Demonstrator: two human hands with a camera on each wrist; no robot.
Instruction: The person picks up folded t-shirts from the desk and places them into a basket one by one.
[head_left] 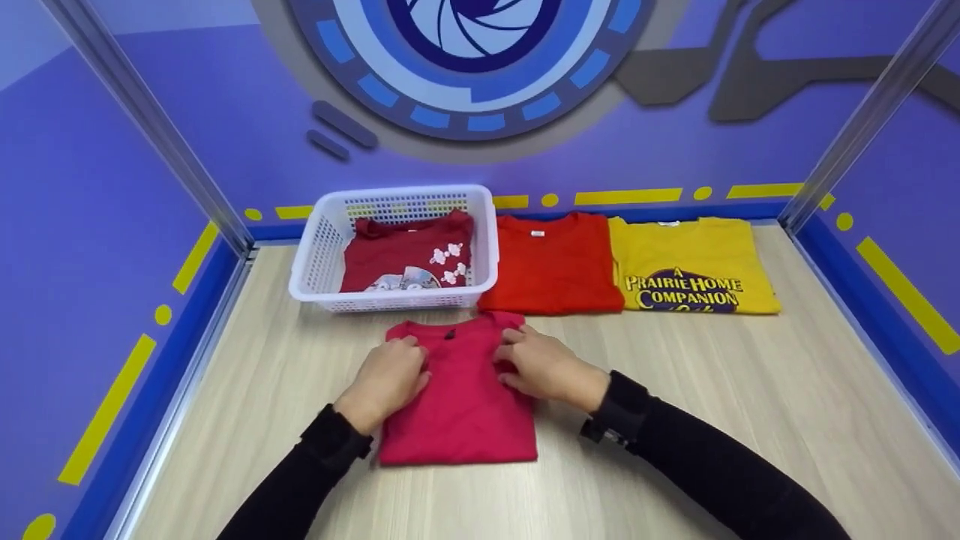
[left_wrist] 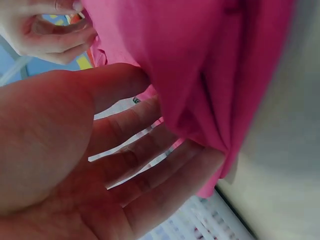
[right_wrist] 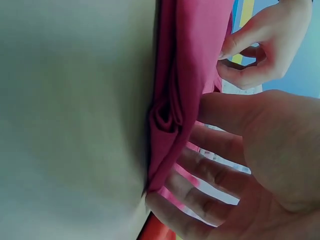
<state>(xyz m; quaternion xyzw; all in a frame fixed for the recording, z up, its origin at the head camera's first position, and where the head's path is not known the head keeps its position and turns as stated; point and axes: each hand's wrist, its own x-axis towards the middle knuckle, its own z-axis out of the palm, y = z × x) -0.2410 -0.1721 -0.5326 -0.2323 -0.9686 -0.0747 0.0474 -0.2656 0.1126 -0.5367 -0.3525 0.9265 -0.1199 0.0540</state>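
Folded pink-red shirt [head_left: 461,420] flat on the tabletop [head_left: 720,420], in front of the white basket [head_left: 394,301]. Left hand [head_left: 386,375] and right hand [head_left: 546,366] touch its opposite sides near the collar; fingers of both loosely bent, spread against the cloth, unclenched. Dark red shirt [head_left: 409,259] inside basket. Red shirt [head_left: 551,266], folded, just right of basket; folded yellow shirt [head_left: 690,255] beside it, lettering uppermost.

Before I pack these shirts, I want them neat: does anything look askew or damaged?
One small thing: the pink shirt has a rolled fold along its side in the right wrist view, which looks bunched beside its flatter front. I see no spill or damage.
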